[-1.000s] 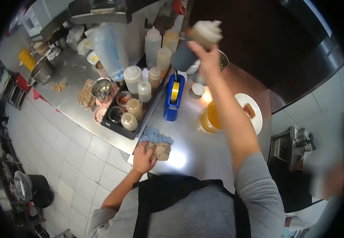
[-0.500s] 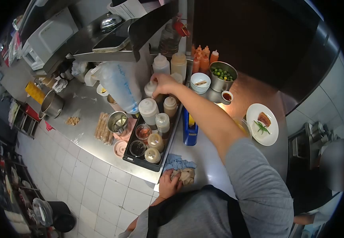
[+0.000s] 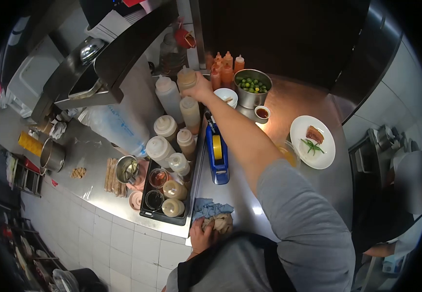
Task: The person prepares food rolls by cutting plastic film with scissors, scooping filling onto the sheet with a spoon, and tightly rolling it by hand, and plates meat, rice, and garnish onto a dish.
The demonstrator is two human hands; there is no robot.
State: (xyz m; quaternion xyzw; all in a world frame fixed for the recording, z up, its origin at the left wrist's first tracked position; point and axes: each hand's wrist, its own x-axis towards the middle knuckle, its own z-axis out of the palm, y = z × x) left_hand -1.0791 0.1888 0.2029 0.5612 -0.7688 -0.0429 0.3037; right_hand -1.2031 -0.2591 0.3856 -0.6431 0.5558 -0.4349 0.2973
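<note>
My right hand point(image 3: 200, 89) is closed around a squeeze bottle with tan contents point(image 3: 187, 78), at the back of the black tray point(image 3: 165, 217). More squeeze bottles point(image 3: 165, 127) stand in that tray with small open containers of sauce. At the counter's front edge, my left hand point(image 3: 202, 235) rests with its fingers on a crumpled beige cloth point(image 3: 220, 223), beside a blue cloth point(image 3: 209, 208). Between my arm and the tray stands a blue tape dispenser point(image 3: 218, 168). A white plate point(image 3: 326, 158) holds a piece of browned meat point(image 3: 315, 135) and green strips point(image 3: 312, 147).
A metal pot of green limes point(image 3: 252, 96), white bowls point(image 3: 226, 94), a dark sauce cup point(image 3: 262, 112) and orange bottles point(image 3: 226, 73) stand at the back. A clear bowl point(image 3: 289, 152) is partly behind my arm. Another person point(image 3: 386, 209) stands at the right.
My right hand has gone from one bottle among the tray's bottles to the tan one at the back. The view has shifted. My left hand stays on the beige cloth.
</note>
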